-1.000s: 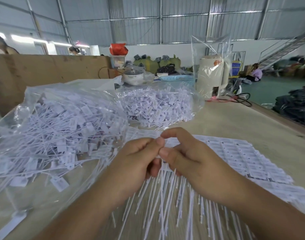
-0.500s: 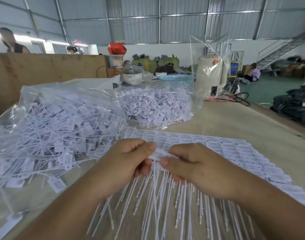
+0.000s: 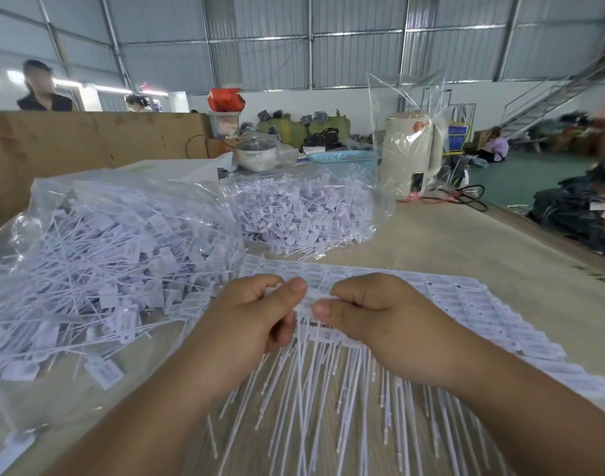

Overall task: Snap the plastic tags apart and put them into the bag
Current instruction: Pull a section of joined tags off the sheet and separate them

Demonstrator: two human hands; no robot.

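A joined strip of white plastic tags (image 3: 441, 304) lies across the table in front of me, its thin tails (image 3: 328, 389) pointing toward me. My left hand (image 3: 249, 321) and my right hand (image 3: 373, 317) both pinch the strip's left end, thumbs close together on the tag heads. A large clear bag (image 3: 98, 255) full of loose separated tags lies to the left of my hands. A second clear bag of tags (image 3: 301, 214) sits further back at the centre.
Behind the bags stand a lidded pot (image 3: 256, 154), a blue basket (image 3: 342, 158) and a cream kettle (image 3: 410, 156) under clear film. A brown board wall (image 3: 88, 139) closes the left side. The table's right edge (image 3: 551, 235) drops to the floor. A person (image 3: 41, 87) stands behind the board.
My hands have dropped slightly and drawn a little apart along the strip, the thumbs now separated with a tag head showing between them.
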